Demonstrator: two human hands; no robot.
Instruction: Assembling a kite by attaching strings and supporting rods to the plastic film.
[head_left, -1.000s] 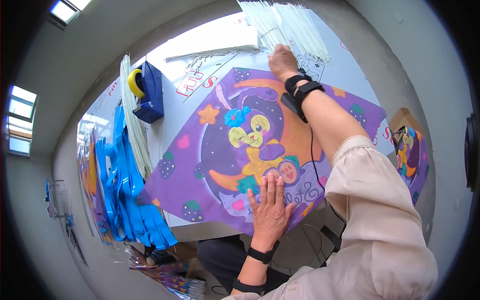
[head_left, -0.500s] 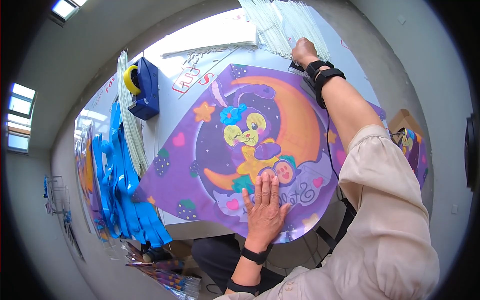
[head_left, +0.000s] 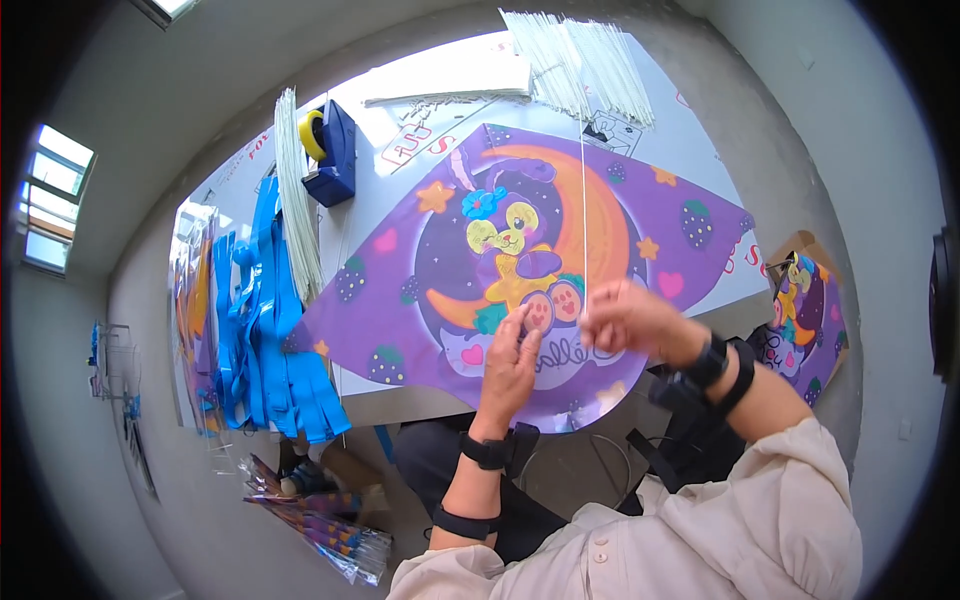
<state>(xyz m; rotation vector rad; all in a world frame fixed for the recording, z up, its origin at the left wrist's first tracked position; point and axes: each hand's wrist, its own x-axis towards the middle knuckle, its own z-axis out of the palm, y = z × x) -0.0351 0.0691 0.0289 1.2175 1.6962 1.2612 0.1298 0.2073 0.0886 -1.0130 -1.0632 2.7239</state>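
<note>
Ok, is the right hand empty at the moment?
No, the right hand holds a thin white rod that stretches up across the purple printed sheet.

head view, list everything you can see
table: one, whitish, centre
printed sheet: one, purple, on table
thin rod: one, white, over sheet
loose rods: many, pale, table's far edge and left
stack: one, white, far edge
tape dispenser: one, blue with yellow roll, table's left
strips: many, blue, table's left
wrapped packs: several, multicoloured, lower left
printed piece: one, purple, right of table
cardboard: one, brown, beyond it
windows: two, bright, upper left
straps: four, black, forearms
left hand: one, bare, over sheet
right hand: one, bare, holding rod
</note>
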